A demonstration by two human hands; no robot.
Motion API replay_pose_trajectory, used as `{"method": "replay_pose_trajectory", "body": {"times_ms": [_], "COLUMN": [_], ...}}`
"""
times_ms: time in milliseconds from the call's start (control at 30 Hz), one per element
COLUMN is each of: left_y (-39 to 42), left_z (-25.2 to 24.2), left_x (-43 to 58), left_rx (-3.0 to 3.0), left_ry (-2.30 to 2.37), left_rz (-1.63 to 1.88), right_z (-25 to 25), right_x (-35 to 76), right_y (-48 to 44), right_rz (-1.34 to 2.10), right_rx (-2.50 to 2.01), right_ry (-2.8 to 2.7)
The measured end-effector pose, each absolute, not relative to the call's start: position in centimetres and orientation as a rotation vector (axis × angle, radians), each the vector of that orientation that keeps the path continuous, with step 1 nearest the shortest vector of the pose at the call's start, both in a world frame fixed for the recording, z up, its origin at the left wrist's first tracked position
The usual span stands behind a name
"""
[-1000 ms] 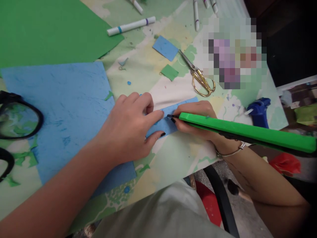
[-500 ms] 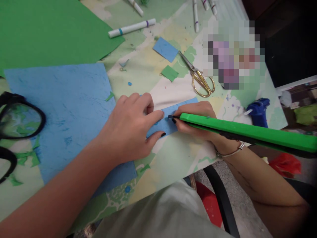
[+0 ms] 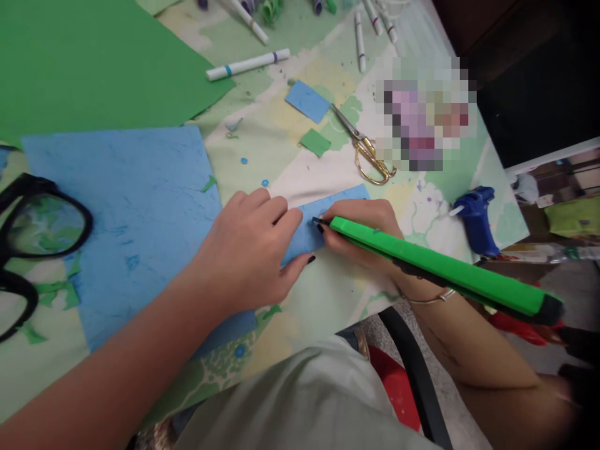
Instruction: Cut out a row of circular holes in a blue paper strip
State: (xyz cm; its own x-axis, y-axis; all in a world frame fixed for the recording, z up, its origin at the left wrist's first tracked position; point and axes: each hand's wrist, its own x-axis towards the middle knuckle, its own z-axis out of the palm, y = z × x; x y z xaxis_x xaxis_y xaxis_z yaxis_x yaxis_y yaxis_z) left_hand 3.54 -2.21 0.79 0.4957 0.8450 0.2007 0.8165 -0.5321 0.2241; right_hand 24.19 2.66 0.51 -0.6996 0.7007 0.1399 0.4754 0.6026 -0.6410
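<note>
My right hand [image 3: 360,234] is closed around a green utility knife [image 3: 435,265], whose dark tip points left and meets a narrow blue craft-sheet strip [image 3: 307,234]. With curled fingers and the thumb along the near edge, my left hand [image 3: 255,250] holds that strip down, hiding its left end. Under my left forearm lies a large blue sheet [image 3: 140,187] with scuff marks. Beyond the strip are a small green rectangle [image 3: 315,143], a small blue rectangle [image 3: 308,101] and gold-handled scissors [image 3: 365,147].
At the right lies a blue glue gun [image 3: 477,219]. A green sheet [image 3: 94,69] covers the far left, with a white marker [image 3: 248,64] beside it. Black-framed glasses [image 3: 51,253] and green scraps [image 3: 56,290] are at the left. A black chair arm [image 3: 407,369] is below the table edge.
The view has shifted slightly, and the knife's far end now shows. My left fingers are more folded, with the index finger drawn back from the knife tip.
</note>
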Motion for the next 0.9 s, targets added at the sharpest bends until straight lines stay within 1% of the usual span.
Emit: {"method": "replay_pose_trajectory", "body": {"times_ms": [167, 367, 667, 900], "left_y": [-2.2, -2.3, -2.3, -2.3], "left_z": [0.4, 0.4, 0.6, 0.8], "left_x": [3.2, 3.3, 3.4, 3.4], "left_rx": [2.684, 2.612, 2.576, 2.555], "left_ry": [1.358, 1.412, 1.451, 1.484], "left_rz": [0.511, 0.533, 0.462, 0.449], "right_z": [0.8, 0.6, 1.1, 1.0], "right_x": [23.4, 23.3, 23.3, 23.3], "right_y": [1.6, 1.4, 1.1, 1.1], "right_rz": [0.829, 0.793, 0.869, 0.841], "right_rx": [-1.110, -1.150, -1.163, -1.180], "right_ry": [-2.308, -2.294, -2.286, -2.304]}}
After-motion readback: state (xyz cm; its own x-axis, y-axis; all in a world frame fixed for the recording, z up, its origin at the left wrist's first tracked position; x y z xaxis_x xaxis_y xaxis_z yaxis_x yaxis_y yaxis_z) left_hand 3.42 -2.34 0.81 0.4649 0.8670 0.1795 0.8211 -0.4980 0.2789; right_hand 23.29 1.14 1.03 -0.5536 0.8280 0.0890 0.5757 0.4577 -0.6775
